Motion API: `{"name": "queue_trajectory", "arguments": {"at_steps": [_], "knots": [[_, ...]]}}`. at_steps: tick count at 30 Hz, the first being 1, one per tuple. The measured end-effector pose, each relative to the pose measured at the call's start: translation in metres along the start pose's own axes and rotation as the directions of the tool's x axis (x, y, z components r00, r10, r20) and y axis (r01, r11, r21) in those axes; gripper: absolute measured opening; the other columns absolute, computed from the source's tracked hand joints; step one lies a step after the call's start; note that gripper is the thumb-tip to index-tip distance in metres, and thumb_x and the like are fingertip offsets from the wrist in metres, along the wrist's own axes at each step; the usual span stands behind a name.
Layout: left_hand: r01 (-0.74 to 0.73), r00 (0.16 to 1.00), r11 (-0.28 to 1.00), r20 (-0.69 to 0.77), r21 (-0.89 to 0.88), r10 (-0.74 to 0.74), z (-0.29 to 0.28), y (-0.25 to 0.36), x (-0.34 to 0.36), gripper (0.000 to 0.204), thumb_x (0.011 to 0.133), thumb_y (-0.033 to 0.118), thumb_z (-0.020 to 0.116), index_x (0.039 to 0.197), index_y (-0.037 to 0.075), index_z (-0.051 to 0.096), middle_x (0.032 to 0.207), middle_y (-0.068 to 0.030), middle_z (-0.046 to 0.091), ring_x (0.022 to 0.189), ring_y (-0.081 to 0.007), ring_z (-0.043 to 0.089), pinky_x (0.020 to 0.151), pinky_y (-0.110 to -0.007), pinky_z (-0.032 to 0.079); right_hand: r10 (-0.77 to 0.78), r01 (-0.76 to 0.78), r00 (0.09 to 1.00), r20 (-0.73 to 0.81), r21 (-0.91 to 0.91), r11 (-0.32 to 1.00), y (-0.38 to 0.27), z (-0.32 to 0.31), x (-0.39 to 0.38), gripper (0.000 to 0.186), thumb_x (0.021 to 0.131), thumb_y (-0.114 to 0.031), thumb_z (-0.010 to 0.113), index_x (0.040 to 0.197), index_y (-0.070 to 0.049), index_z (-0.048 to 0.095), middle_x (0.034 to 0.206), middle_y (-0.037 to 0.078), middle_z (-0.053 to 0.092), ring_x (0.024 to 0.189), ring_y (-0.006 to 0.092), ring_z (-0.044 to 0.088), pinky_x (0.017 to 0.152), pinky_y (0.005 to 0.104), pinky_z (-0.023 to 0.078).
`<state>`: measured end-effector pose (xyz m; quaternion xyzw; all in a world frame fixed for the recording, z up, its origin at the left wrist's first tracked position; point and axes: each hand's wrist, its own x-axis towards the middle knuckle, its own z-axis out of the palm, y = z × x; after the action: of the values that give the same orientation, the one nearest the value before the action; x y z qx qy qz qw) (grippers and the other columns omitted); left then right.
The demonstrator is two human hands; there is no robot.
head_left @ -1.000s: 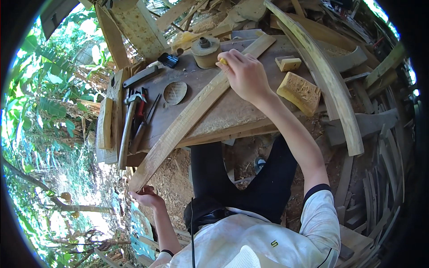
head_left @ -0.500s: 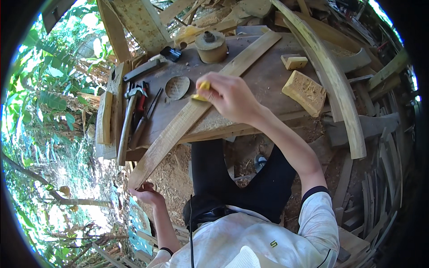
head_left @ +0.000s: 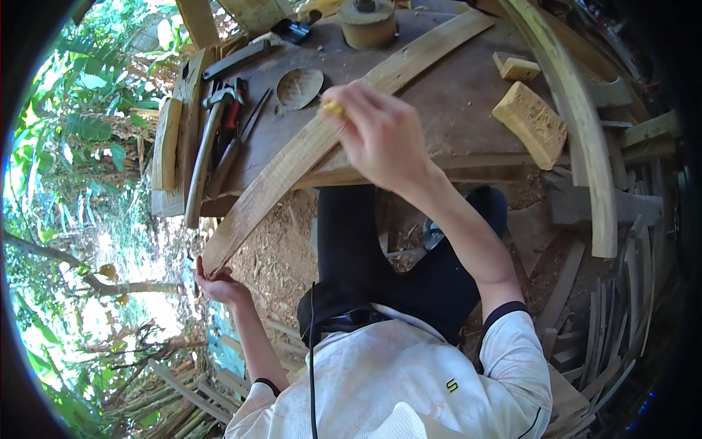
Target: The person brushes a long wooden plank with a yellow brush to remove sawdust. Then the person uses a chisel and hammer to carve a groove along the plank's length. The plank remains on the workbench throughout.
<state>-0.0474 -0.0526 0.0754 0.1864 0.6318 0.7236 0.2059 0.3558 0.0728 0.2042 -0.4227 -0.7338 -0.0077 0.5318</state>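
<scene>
A long flat wooden board [head_left: 267,175] lies slantwise across the workbench [head_left: 453,117], its near left end jutting past the bench edge. My left hand [head_left: 223,285], palm up, holds that end from below. My right hand [head_left: 387,135] is over the board's middle, fingers closed round a small yellow thing [head_left: 333,108]. Most of it is hidden by the fingers, so I cannot tell its kind. Beside it on the bench lies a round wooden disc [head_left: 300,88].
Left on the bench are a hammer [head_left: 205,150], a red-handled tool [head_left: 229,117] and a dark pointed tool [head_left: 245,139]. A round wooden block [head_left: 367,28] stands at the back. Wood blocks [head_left: 530,124] and a long curved pole [head_left: 585,117] lie right.
The whole view has shifted, so the bench sits higher in the picture. My right hand has come slightly nearer along the board, turning so less of the yellow thing shows. My left hand keeps the board's end.
</scene>
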Motion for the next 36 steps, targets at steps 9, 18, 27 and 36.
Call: {"name": "queue_trajectory", "arguments": {"at_steps": [9,18,27,36], "knots": [[-0.031,0.999,0.998,0.039,0.057,0.029,0.002,0.011,-0.003,0.031,0.106,0.02,0.044,0.124,0.005,0.064,0.1,-0.0044,0.065,0.074,-0.0113,0.056,0.057,-0.023,0.041,0.013,-0.013,1.0,0.0,0.064,0.998,-0.033,0.029,-0.026,0.016,0.1,-0.028,0.068,0.1,-0.013,0.065,0.086,0.0,0.067,0.054,0.011,0.059,0.045,0.0276,0.045],[0.014,0.998,0.997,0.067,-0.072,-0.009,0.01,0.006,-0.006,0.03,0.108,0.022,0.043,0.126,0.004,0.06,0.089,-0.004,0.06,0.066,-0.0102,0.053,0.056,-0.024,0.045,0.016,-0.022,0.999,0.032,0.194,0.981,-0.063,0.056,-0.044,0.017,0.099,-0.028,0.068,0.107,-0.013,0.064,0.087,0.002,0.064,0.057,0.0159,0.063,0.047,0.031,0.05],[0.17,0.966,0.98,0.214,-0.1,-0.145,-0.004,0.005,-0.001,0.038,0.107,0.037,0.038,0.12,0.009,0.06,0.1,-0.0054,0.066,0.08,-0.0147,0.061,0.064,-0.029,0.048,-0.042,0.013,0.995,0.096,0.289,0.957,-0.084,0.08,-0.056,0.018,0.098,-0.027,0.068,0.106,-0.011,0.068,0.09,0.002,0.064,0.061,0.0191,0.066,0.052,0.0345,0.053],[0.13,0.918,0.991,0.376,0.017,-0.127,0.003,0.013,-0.017,0.052,0.104,0.05,0.037,0.132,0.012,0.06,0.119,-0.0064,0.07,0.114,-0.0207,0.067,0.094,-0.038,0.054,-0.269,0.098,0.938,0.219,0.576,0.812,-0.121,0.106,-0.067,0.014,0.095,-0.021,0.07,0.105,-0.013,0.067,0.09,0.001,0.063,0.064,0.0149,0.066,0.055,0.0335,0.056]]}}
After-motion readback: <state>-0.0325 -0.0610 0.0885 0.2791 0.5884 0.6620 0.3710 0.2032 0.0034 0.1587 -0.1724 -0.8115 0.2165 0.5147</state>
